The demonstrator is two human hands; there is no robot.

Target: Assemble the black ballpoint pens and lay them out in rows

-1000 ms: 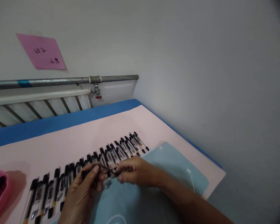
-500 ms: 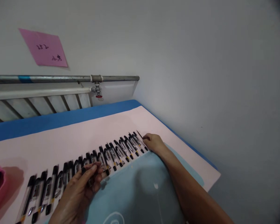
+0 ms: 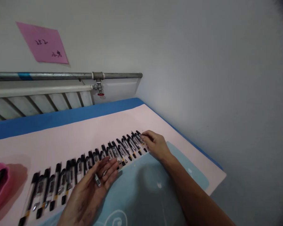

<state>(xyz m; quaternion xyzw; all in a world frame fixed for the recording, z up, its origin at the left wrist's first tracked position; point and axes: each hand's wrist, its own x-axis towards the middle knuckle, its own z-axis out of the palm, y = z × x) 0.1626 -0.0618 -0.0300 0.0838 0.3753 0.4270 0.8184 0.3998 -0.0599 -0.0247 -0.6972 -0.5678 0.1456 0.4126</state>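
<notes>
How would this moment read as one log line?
pens: in a row beside light blue mat; left hand: palm up, holding small metallic piece; right hand: at row's right end; pink container: far left

Pens (image 3: 80, 168) in a row on a sheet (image 3: 108, 128), container (image 3: 3, 193) to their left, mat (image 3: 141, 179) before them, radiator (image 3: 42, 91) behind.

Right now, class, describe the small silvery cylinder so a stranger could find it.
Find the pale blue mat with white drawings. Over its left part, the open left hand bears the small silvery cylinder, thicker than the shiny sliver beside it.
</notes>
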